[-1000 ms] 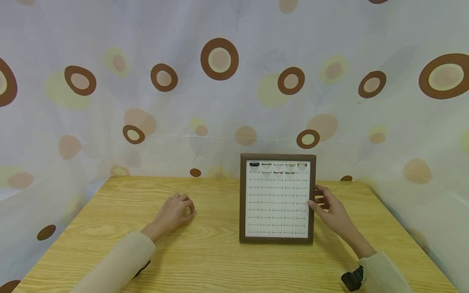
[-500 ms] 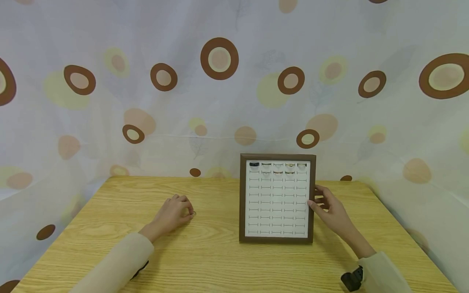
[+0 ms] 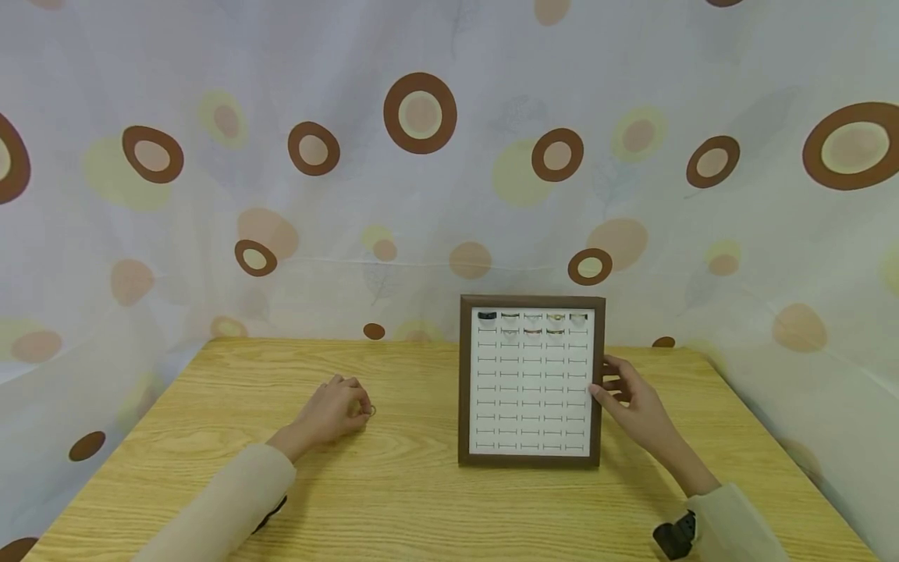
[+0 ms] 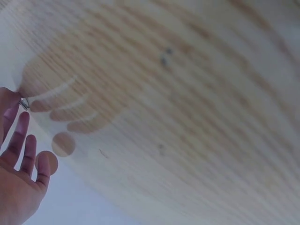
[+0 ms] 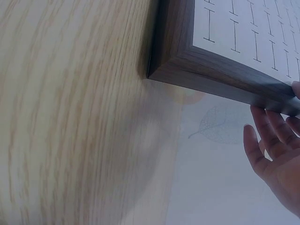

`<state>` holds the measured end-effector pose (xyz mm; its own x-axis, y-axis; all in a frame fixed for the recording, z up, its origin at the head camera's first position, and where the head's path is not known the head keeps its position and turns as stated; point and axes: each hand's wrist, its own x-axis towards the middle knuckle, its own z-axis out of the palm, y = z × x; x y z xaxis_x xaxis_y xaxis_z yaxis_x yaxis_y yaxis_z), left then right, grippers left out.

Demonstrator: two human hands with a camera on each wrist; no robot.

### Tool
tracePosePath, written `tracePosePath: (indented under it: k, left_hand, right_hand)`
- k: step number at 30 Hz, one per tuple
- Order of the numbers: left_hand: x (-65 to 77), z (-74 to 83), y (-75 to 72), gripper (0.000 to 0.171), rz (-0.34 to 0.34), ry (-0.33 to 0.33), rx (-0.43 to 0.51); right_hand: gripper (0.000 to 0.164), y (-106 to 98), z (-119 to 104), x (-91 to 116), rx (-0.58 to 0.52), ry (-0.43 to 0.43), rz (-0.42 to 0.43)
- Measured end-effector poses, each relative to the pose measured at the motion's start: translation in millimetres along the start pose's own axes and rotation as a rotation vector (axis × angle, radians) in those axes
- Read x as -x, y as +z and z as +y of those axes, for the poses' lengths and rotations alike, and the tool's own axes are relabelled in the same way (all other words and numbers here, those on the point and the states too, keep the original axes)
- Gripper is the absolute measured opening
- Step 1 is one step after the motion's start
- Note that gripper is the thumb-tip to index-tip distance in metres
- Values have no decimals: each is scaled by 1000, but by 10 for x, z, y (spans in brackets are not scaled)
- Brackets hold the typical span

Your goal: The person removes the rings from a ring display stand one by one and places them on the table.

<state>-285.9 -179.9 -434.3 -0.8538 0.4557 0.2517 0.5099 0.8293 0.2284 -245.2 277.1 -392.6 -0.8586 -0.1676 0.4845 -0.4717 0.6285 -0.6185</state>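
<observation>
My left hand (image 3: pixel 330 410) pinches a small ring (image 3: pixel 373 410) between thumb and finger, close over the tabletop left of centre. In the left wrist view the ring (image 4: pixel 25 103) shows as a thin metal band at the fingertips. A brown-framed ring display board (image 3: pixel 465 382) stands upright on the table, its white face towards me. My right hand (image 3: pixel 641 410) grips the board's right edge, thumb at the front and fingers behind. Along the board's top row sit several rings, a wide black ring (image 3: pixel 487 316) at the left end. Three more hang in the second row.
The board's lower rows show bare slots. Under everything lies a light wood-grain table (image 3: pixel 393 499). A patterned curtain (image 3: pixel 477 211) hangs behind the table and along both sides.
The ring now shows more clearly past my left fingertips, as that hand has drawn back very slightly. My right hand and the board have stayed in place.
</observation>
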Motion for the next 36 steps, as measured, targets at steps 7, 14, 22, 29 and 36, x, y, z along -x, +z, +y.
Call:
tracePosePath:
  k: [7, 14, 22, 29, 36]
  left_hand:
    - [-15, -4, -39, 5, 10, 29, -13]
    - [-89, 30, -133, 15, 57, 87, -4]
    - [-213, 232, -284, 17, 72, 153, -10]
    - [-353, 443, -440, 16, 137, 241, -38]
    - [-490, 629, -607, 18, 275, 336, -63]
  right_hand:
    - [45, 3, -22, 10, -10, -7, 1]
    - [46, 0, -24, 10, -7, 3, -2]
    - [49, 9, 0, 2, -33, 14, -18]
    - [50, 6, -16, -6, -133, 7, -48]
    - [50, 1, 3, -7, -164, 22, -77]
